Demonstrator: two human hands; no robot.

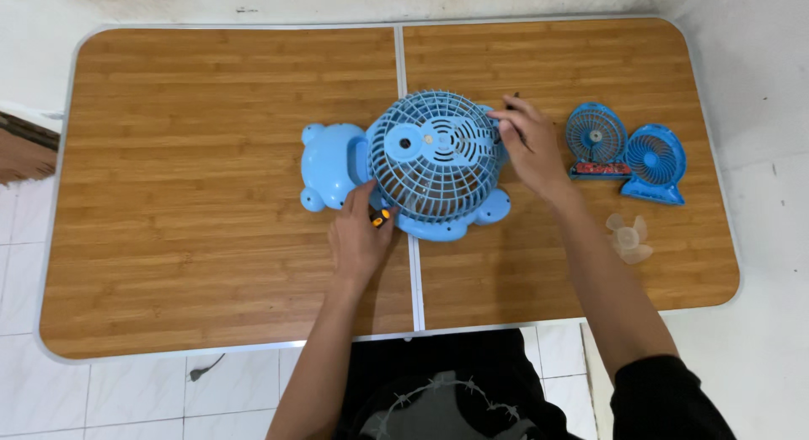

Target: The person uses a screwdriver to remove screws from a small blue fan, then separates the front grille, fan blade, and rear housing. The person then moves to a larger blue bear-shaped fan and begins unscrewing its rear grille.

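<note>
Head cam looks straight down on a wood-grain folding table [211, 195] with a pale metal rim. Big blue plastic fan [421, 166], round wire-style grille facing up, lies mid-table between both hands. Left hand [361, 238] is curled shut on a small orange-tipped tool [381, 217] at the grille's near edge. Right hand [531, 145] pinches a thin dark tool [516, 124] against the grille's right rim. Further right of that hand: two small blue fans [624, 153] and a loose clear blade [630, 236].
</note>
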